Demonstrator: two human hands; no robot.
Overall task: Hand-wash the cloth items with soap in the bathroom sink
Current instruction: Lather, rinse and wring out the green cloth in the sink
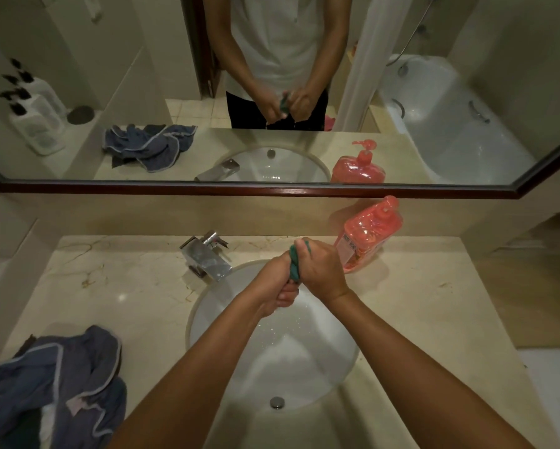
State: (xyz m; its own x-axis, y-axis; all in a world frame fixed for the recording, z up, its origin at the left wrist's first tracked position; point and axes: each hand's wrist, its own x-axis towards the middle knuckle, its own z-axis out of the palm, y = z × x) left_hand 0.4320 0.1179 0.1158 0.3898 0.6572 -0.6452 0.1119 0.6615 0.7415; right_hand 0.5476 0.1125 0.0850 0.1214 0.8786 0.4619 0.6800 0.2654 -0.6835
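Note:
Both hands hold a small teal cloth (pixel 294 265) twisted into a tight roll above the white sink (pixel 207 306). My left hand (pixel 280 286) grips its lower end and my right hand (pixel 320 270) grips its upper end, with the cloth's tip poking out past the fingers. Water droplets speckle the basin below. A pink pump bottle of soap (pixel 367 234) stands on the counter just right of my hands. A heap of blue-grey cloths (pixel 55 384) lies on the counter at the near left.
A chrome faucet (pixel 207 257) stands behind the basin, left of my hands. The beige marble counter (pixel 434 303) runs on both sides. A wide mirror (pixel 272 92) fills the wall behind. The drain (pixel 277 402) is at the basin's near side.

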